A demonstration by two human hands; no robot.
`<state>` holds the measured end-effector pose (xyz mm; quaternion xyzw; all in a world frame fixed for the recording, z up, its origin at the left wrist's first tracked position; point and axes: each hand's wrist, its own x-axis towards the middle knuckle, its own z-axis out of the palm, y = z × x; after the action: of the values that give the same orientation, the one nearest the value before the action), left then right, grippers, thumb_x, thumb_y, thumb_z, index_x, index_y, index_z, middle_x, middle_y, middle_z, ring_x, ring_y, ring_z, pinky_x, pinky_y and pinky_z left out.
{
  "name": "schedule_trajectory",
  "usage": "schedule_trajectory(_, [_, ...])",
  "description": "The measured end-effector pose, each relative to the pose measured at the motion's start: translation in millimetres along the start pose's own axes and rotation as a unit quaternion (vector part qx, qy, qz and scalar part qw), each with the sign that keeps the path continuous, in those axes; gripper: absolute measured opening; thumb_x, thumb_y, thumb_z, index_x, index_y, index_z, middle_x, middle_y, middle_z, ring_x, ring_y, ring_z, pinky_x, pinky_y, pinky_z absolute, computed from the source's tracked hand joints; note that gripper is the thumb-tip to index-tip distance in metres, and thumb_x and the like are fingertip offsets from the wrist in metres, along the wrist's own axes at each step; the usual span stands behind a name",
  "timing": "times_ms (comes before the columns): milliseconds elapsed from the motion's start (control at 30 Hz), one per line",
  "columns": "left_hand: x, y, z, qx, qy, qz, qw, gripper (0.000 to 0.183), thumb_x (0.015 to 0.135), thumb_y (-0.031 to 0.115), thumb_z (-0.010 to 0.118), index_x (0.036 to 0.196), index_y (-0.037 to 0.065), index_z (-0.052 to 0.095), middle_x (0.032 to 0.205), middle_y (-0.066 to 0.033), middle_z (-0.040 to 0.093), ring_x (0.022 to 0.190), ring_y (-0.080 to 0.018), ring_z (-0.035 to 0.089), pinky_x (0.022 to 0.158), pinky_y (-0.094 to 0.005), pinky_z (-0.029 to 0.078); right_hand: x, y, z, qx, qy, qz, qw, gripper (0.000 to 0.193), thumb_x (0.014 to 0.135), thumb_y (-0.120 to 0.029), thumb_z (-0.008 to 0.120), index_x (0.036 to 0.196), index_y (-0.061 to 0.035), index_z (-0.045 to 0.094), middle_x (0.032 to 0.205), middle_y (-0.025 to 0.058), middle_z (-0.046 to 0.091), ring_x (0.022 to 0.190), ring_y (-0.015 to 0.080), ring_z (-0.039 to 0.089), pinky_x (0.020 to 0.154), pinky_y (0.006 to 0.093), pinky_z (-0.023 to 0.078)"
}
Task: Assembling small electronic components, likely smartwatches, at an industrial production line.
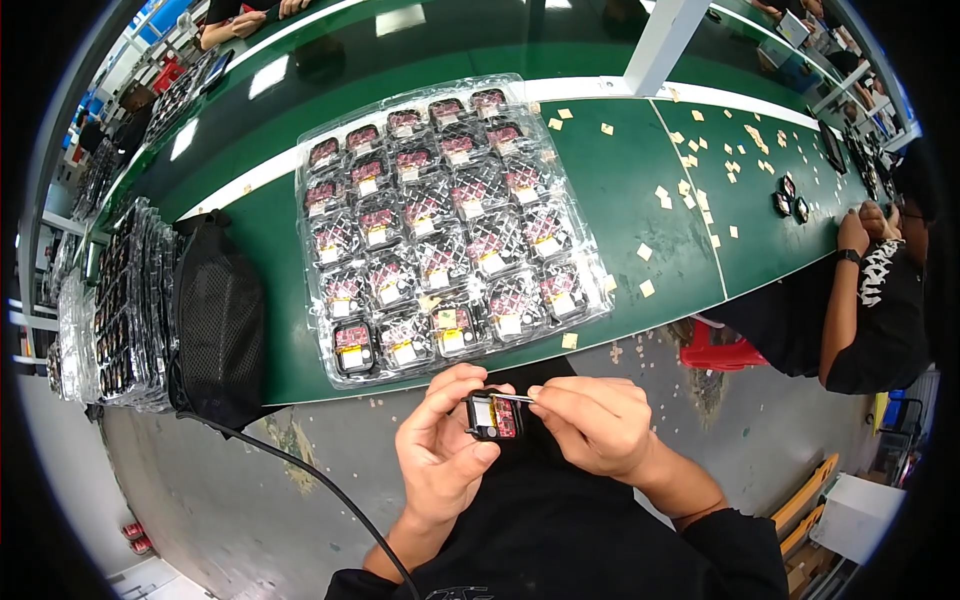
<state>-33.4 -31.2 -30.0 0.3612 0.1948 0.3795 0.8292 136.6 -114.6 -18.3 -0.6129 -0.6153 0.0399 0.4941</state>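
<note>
Over my lap, just off the bench's near edge, my left hand (437,455) grips a small black-cased electronic device (507,424) between thumb and fingers. Its open side shows a red circuit board and a silvery-white block. My right hand (603,422) pinches thin metal tweezers (515,398), whose tip reaches the device's far edge. Whether the tip touches a part inside is too small to tell. Beyond my hands lies a clear plastic tray (352,382) with rows of similar devices, mostly under a clear, criss-cross patterned cover.
Small yellowish squares (645,252) are scattered over the green bench (640,130). At left stand a black mesh bag (222,310) and stacked trays (130,300). A black cable (330,490) runs past my left forearm. A co-worker (860,300) works at right, near a red stool (722,348).
</note>
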Motion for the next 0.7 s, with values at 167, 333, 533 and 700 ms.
schedule_trajectory(167, [-4,-1,4,0.031,0.019,0.036,0.999,0.058,0.081,0.003,0.082,0.132,-0.006,0.057,0.141,-0.0190,0.048,0.122,-0.0350,0.061,0.105,-0.0440,0.050,0,-5,-1,-0.046,-0.013,-0.018,0.999,0.023,0.075,0.004,0.079,0.097,0.0018,0.071,0.083,0.0109,0.071,0.061,0.0239,0.069,0.054,0.0298,0.056])
schedule_trajectory(333, [-7,-4,2,0.029,0.036,0.043,0.998,0.062,0.080,0.013,0.085,0.132,-0.005,0.057,0.132,-0.0207,0.055,0.119,-0.0352,0.063,0.104,-0.0463,0.051,6,-2,-8,0.006,-0.050,0.031,0.998,0.016,0.082,0.000,0.076,0.097,0.0011,0.070,0.083,0.0111,0.070,0.066,0.0215,0.070,0.057,0.0292,0.056])
schedule_trajectory(533, [-4,-9,-8,0.100,-0.015,0.117,0.988,0.066,0.075,0.026,0.091,0.128,0.003,0.059,0.120,-0.0189,0.063,0.115,-0.0330,0.064,0.102,-0.0494,0.052,-7,-12,-8,0.400,-0.030,0.350,0.846,0.027,0.097,-0.007,0.068,0.120,0.0020,0.058,0.098,0.0046,0.068,0.080,0.0038,0.061,0.066,0.0218,0.048])
schedule_trajectory(700, [5,-7,-15,0.218,-0.099,0.201,0.950,0.055,0.072,0.008,0.088,0.122,-0.002,0.065,0.120,-0.0215,0.066,0.121,-0.0398,0.061,0.104,-0.0506,0.048,5,-22,1,0.572,-0.105,0.396,0.711,0.034,0.096,-0.008,0.071,0.125,0.0027,0.056,0.106,0.0037,0.062,0.091,0.0046,0.057,0.076,0.0223,0.048])
